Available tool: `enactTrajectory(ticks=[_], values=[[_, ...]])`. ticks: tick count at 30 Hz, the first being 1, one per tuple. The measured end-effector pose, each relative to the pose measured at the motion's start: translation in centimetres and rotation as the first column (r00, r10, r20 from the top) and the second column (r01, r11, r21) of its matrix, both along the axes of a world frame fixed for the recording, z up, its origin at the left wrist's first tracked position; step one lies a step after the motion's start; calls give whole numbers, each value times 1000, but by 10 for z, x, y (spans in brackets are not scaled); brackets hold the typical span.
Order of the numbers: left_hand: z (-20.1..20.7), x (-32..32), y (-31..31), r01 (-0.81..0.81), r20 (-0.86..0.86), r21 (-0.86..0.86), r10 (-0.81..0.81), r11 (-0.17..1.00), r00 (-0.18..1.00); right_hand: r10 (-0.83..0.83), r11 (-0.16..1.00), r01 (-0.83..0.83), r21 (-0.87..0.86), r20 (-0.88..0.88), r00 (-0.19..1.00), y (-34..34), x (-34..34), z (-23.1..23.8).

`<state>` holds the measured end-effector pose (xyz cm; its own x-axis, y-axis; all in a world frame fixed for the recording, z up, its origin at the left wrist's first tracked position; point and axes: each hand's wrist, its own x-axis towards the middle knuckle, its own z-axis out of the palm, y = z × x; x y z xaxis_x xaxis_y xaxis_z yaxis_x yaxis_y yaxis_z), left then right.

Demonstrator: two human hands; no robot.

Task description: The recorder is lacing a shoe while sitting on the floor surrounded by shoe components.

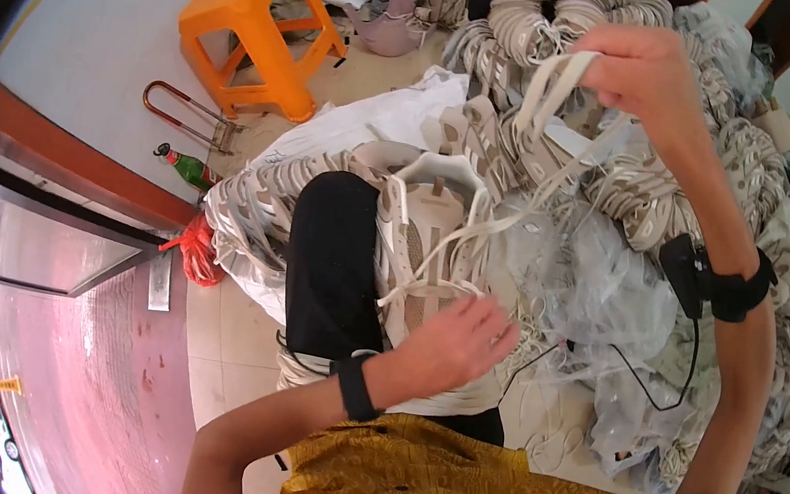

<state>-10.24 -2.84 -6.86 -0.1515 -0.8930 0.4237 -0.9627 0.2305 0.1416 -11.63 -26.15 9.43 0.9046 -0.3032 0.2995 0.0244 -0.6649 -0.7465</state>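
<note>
A beige and white shoe upper (pixel 428 242) lies between my legs, its heel opening pointing away from me. A flat cream shoelace (pixel 478 228) is threaded across its front and runs up to the right. My right hand (pixel 641 75), raised high at the far right, is closed in a pinch on the lace, with loops hanging below the fingers. My left hand (pixel 450 344) rests over the near end of the upper, fingers stretched out and slightly apart. Its thumb and the part of the upper beneath it are hidden.
Rows of stacked shoe uppers (pixel 256 192) lie left, more at the back and right. Clear plastic bags (pixel 593 275) and loose laces are at right. An orange stool (pixel 259 31), a green bottle (pixel 186 165) and a red plastic bag (pixel 200 250) stand left.
</note>
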Motion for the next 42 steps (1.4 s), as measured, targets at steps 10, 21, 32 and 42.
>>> enactTrajectory(ticks=[10, 21, 32, 42], values=[[-8, 28, 66, -529, -160, 54, 531, 847, 832, 26, 999, -32, 41, 133, 991, 3, 8, 43], [-25, 50, 60, -460, -772, 384, 552, 801, 316, 87, 994, -95, 54, 139, 987, 31, 9, 47], [-27, 48, 65, -294, -772, 448, 199, 844, -604, 87, 996, -89, 19, 79, 993, 24, 8, 32], [-13, 63, 78, -209, -702, 491, 242, 846, -669, 127, 989, -135, 58, 119, 985, 23, 9, 30]])
